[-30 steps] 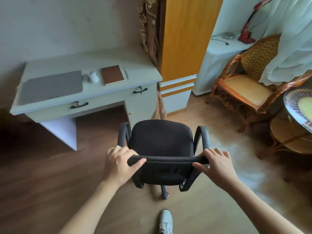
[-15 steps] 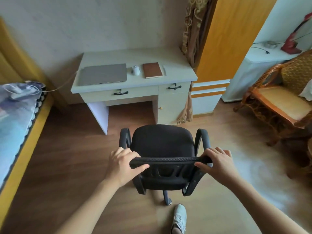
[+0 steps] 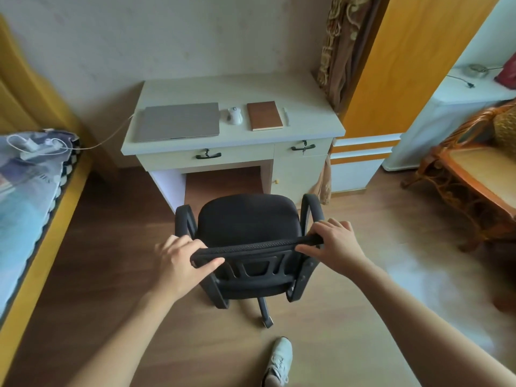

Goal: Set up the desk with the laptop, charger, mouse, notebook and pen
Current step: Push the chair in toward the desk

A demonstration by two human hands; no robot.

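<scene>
On the pale desk (image 3: 240, 86) lie a shut grey laptop (image 3: 178, 121), a white mouse (image 3: 234, 115), a brown notebook (image 3: 264, 115) and a pale pen (image 3: 286, 115), left to right. A white charger cable (image 3: 111, 136) runs from the laptop's left side to a charger brick (image 3: 30, 145) on the bed. In front of the desk stands a black office chair (image 3: 248, 219). My left hand (image 3: 181, 263) grips the left end of its backrest top; my right hand (image 3: 333, 243) grips the right end.
A bed (image 3: 25, 208) with a yellow frame fills the left side. An orange wardrobe (image 3: 413, 62) and curtain stand right of the desk, then a white cabinet (image 3: 458, 107) and a wicker armchair (image 3: 474, 174). My shoe (image 3: 279, 361) is on the wooden floor behind the chair.
The view has swung left, bringing the bed in and the desk to the middle. The chair, held by both hands, now stands closer to the desk's knee space.
</scene>
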